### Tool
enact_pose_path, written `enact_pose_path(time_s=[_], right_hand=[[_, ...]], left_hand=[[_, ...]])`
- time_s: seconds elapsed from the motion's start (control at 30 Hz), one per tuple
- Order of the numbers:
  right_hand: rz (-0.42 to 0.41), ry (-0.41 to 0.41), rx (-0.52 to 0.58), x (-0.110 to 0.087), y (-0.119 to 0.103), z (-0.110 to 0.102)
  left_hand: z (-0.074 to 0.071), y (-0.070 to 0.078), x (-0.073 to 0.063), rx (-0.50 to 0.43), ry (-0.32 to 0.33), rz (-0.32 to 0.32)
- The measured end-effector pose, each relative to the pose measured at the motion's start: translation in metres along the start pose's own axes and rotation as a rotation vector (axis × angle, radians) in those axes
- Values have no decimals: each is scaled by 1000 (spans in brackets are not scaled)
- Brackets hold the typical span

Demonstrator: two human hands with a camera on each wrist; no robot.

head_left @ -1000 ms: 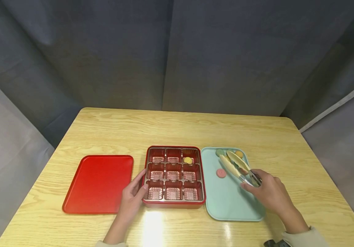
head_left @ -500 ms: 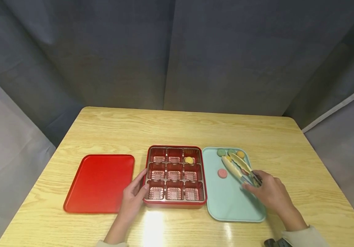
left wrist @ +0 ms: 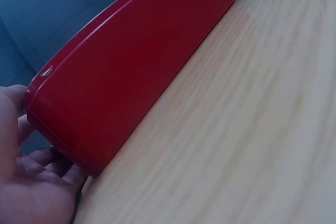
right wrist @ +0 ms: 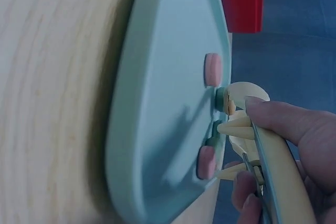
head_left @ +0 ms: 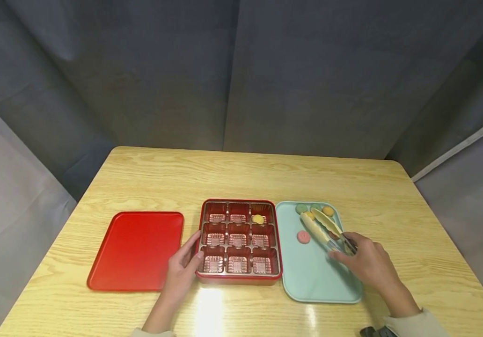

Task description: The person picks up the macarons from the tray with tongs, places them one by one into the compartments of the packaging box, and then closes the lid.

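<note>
My right hand point(head_left: 369, 262) grips a pair of tongs point(head_left: 319, 229) with cream-coloured tips, reaching over the pale green tray point(head_left: 309, 281). Between the spread tips shows a yellow macaron point(head_left: 310, 215). Close by lie two green macarons point(head_left: 301, 208), an orange one point(head_left: 328, 211) and a pink one point(head_left: 303, 237). Another pink macaron point(right wrist: 206, 162) sits under the tongs in the right wrist view. My left hand point(head_left: 181, 267) rests against the left side of a red box point(head_left: 238, 279), its fingers and thumb at the wall. A yellow macaron point(head_left: 258, 219) occupies the box's back right compartment.
A flat red square lid or tray point(head_left: 136, 252) lies left of the box. The box has a divided insert point(head_left: 237, 248) and stands right beside the green tray. All rest on a wooden table point(head_left: 241, 178), with dark curtains point(head_left: 174, 84) behind it.
The tongs have shifted slightly over the tray; their far tip has come off the second green macaron, and the yellow one shows more between the tips. My left hand stays at the box.
</note>
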State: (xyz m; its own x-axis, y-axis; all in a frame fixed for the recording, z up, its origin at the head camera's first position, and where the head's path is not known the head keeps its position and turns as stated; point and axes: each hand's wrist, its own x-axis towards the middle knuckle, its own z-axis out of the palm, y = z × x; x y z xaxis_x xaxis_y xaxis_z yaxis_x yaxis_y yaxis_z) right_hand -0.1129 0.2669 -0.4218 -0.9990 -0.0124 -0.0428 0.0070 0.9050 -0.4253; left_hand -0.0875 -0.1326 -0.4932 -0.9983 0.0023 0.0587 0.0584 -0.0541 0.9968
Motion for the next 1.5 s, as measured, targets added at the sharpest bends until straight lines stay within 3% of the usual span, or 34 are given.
enact_pose_path(time_s=[0.33,0.97,1.5], right_hand=[[-92,70,42,-2,-31,-7],[-235,15,141,9,-99,19],[-250,-14,135,12,-112,28]], left_hand=[[0,0,0,5,1,-2],[0,1,0,-3,0,-8],[0,1,0,-9,-3,-9]])
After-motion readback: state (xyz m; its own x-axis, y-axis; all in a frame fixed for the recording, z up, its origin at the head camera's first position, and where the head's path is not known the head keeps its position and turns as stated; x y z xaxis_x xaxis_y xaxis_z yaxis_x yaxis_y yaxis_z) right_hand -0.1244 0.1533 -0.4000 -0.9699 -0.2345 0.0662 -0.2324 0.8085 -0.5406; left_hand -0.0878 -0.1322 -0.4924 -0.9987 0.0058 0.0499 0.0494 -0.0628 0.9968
